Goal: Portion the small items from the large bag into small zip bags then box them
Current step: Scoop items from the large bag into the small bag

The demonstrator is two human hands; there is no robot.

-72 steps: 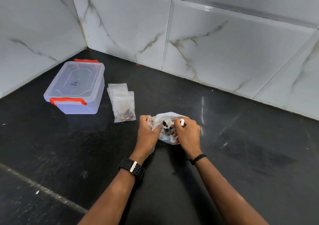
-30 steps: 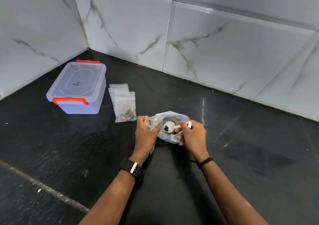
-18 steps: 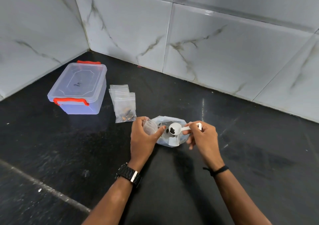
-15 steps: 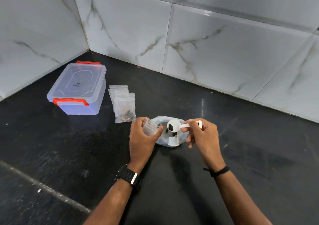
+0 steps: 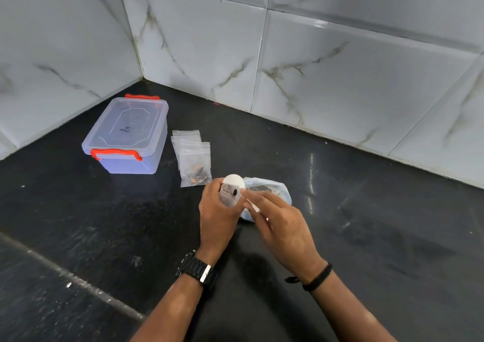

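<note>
In the middle of the frame, the left hand (image 5: pixel 218 217) holds a small clear zip bag (image 5: pixel 228 197) with its fingers curled round it. The bag stands up with its mouth open, so things can drop straight in. The right hand (image 5: pixel 281 226) pinches the handle of a small round white plastic scoop (image 5: pixel 235 181) and tips the scoop over the bag's mouth. A little dark item (image 5: pixel 235 191) shows inside the small bag, so the scoop seems to be pouring now.

The big crinkly clear bag (image 5: pixel 272 192) with the rest of the dark items lies on the black stone counter (image 5: pixel 366 237), just behind the hands, right of the middle. It sits close, so the scoop only has a short way to go.

A little up and left, a few more small clear zip bags (image 5: pixel 192 158) lie in a flat pile, and the front one has brown bits at its bottom. It looks filled and is waiting there to be boxed.

Further left sits the clear plastic box with red clips (image 5: pixel 128 137). Its lid is on, so no bags have gone in yet, I think.
</note>
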